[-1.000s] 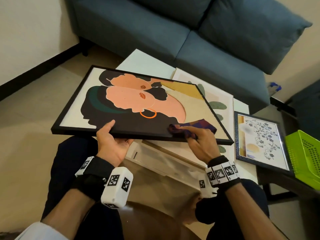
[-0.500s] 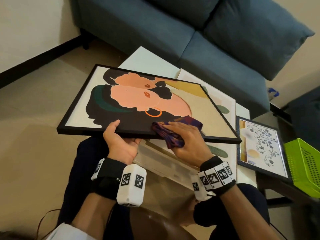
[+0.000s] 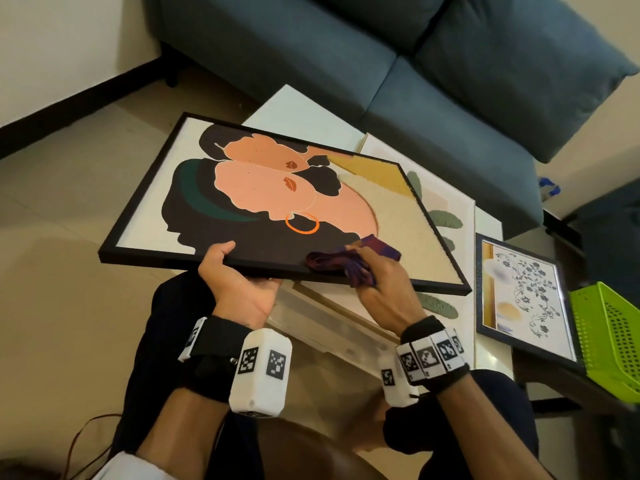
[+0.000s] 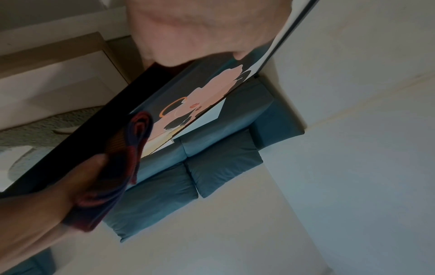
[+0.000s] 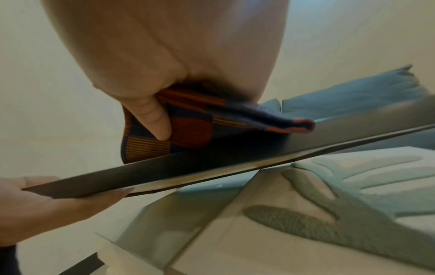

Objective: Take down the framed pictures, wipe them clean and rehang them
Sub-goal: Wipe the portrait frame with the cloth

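Observation:
A large black-framed picture (image 3: pixel 263 199) of two peach faces with an orange earring is held flat over my lap. My left hand (image 3: pixel 235 275) grips its near edge, thumb on top and fingers beneath. My right hand (image 3: pixel 377 282) holds a folded purple and orange checked cloth (image 3: pixel 332 263) against the picture's near rim. In the right wrist view the cloth (image 5: pixel 195 126) lies on the dark frame edge (image 5: pixel 212 163) under my thumb. In the left wrist view the picture (image 4: pixel 197 96) shows edge-on with the cloth (image 4: pixel 136 141) beside it.
Below the held picture a white canvas with green leaves (image 3: pixel 440 216) lies on a white table (image 3: pixel 304 112). A blue-framed floral picture (image 3: pixel 523 296) sits to the right, beside a green plastic basket (image 3: pixel 609 341). A blue sofa (image 3: pixel 346 53) stands behind.
My right hand slid the cloth leftward along the near edge of the picture, then a little back to the right. The left hand kept its grip on the frame.

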Available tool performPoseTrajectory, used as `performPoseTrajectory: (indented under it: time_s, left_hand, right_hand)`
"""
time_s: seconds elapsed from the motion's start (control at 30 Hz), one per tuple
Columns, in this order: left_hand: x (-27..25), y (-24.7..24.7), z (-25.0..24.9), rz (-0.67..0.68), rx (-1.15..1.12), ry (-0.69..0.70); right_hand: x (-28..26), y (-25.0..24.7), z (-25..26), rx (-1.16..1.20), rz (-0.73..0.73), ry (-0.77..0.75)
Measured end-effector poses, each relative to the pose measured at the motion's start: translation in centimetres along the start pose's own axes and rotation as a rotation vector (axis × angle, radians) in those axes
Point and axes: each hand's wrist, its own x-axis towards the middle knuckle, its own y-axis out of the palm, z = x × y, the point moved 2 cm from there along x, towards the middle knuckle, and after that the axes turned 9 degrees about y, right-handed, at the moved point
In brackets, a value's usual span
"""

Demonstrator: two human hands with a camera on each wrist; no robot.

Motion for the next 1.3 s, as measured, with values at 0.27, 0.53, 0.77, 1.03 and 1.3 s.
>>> performPoseTrajectory:
  time_s: [0.27,0.53,0.77,1.03,1.3]
  left_hand:
    - [1.1,-0.1,0.6,-0.006,0.001,0.067]
    - [0.5,0.7,0.4,-0.011,0.021,0.077]
    - [-0.8,1.0,-0.4,0.058,0.068,-0.002]
    - [-0.5,0.8,-1.2,0.093,0.057,0.020]
    - [-1.3,1.0,-0.9,0.132,0.089,0.043]
  right_hand:
    - [1.1,2.3,2.1,-0.128,0.051,-0.025]
    - [0.4,2.9,3.0,-0.268,0.093,-0.114]
    - [0.2,6.7,5.2,-0.328,-0.183,-0.196]
    - [-2.0,3.9,-0.5,-0.280,-0.274,-0.095]
    - [-0.9,6.3,3.3,-0.306,-0.423,-0.150]
